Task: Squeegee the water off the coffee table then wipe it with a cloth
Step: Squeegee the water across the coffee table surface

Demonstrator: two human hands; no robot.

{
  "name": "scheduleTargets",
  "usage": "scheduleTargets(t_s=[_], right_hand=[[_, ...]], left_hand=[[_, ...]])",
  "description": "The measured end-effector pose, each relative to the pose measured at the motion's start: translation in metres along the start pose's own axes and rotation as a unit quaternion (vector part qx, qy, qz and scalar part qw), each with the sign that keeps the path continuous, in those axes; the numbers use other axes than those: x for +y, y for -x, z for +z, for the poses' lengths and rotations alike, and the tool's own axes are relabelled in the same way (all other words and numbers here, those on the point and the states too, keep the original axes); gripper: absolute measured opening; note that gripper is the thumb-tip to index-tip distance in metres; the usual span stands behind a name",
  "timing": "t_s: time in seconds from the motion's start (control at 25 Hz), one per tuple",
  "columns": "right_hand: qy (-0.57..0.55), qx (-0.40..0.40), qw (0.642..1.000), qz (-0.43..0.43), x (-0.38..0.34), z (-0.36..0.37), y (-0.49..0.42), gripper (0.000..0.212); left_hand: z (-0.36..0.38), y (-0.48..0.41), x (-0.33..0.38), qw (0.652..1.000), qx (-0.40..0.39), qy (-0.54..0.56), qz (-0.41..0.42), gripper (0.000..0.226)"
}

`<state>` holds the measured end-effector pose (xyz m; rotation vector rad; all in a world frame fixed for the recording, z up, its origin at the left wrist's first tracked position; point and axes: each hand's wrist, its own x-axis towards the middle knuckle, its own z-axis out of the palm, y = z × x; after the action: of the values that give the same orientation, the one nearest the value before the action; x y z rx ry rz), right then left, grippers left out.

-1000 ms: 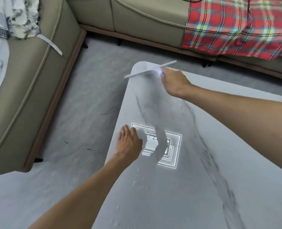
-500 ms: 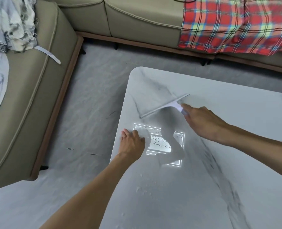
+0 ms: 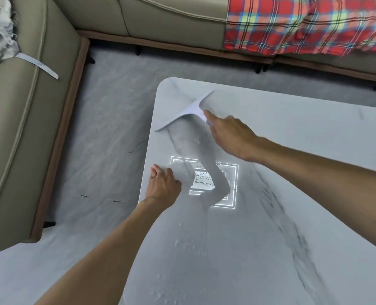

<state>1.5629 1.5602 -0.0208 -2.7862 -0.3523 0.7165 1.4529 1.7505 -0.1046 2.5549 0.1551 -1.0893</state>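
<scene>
The squeegee (image 3: 188, 112) is a pale white, T-shaped tool with a long thin blade and a short handle, smeared by motion blur so its edges are soft. It lies over the far left corner of the marble-look worktop (image 3: 303, 150), near the rounded corner. Its blade's long axis runs on a diagonal, from the left edge of the worktop up and away toward the sofa (image 3: 160, 16), while the handle points back toward the person. The right hand (image 3: 228, 134) is closed around that handle, forefinger stretched along it. The left hand (image 3: 163, 184) is pressed flat on the left edge of the worktop, fingers together, gripping nothing. The two hands are well apart. Between them a bright rectangular reflection (image 3: 204, 181) shines on the wet surface, speckled with droplets, and more water beads (image 3: 182, 243) lie nearer the person. A red plaid blanket (image 3: 303, 25) drapes over the sofa at the far right.
</scene>
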Motion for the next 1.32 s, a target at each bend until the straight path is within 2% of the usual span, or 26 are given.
scheduleTargets(t_s=[0.28,0.4,0.48,0.64,0.84,1.0,1.08,1.2,1.32], right_hand=[[-0.01,-0.092,0.991,0.1,0.065,-0.002,0.116,0.05],[-0.028,0.01,0.998,0.06,0.069,-0.018,0.086,0.039],[-0.016,0.063,0.996,0.069,0.063,-0.027,0.033,0.036],[-0.055,0.039,0.984,0.165,0.055,-0.025,-0.03,0.046],[-0.048,-0.009,0.987,0.151,0.06,0.021,0.066,0.054],[-0.06,-0.091,0.983,0.149,0.047,0.024,0.148,0.06],[-0.053,-0.066,0.988,0.133,0.039,0.012,0.137,0.058],[-0.048,0.021,0.993,0.104,0.015,-0.009,0.065,0.047],[-0.082,0.034,0.99,0.113,-0.025,-0.015,-0.014,0.053]], left_hand=[[-0.001,-0.001,0.003,1.0,-0.011,-0.016,-0.006,0.041],[-0.001,-0.001,0.004,1.0,-0.01,-0.021,-0.003,0.04],[-0.001,-0.001,0.007,1.0,-0.006,-0.017,-0.008,0.039],[0.002,-0.003,0.008,1.0,0.005,-0.006,-0.018,0.039],[0.006,-0.002,0.006,1.0,0.009,-0.015,-0.023,0.041],[0.001,0.002,0.007,1.0,0.0,-0.013,-0.025,0.038],[-0.001,0.006,0.007,1.0,0.005,-0.003,-0.014,0.036],[-0.008,0.014,-0.007,0.993,0.089,0.071,0.017,0.022],[-0.013,0.028,-0.031,0.975,0.189,0.107,0.047,0.014]])
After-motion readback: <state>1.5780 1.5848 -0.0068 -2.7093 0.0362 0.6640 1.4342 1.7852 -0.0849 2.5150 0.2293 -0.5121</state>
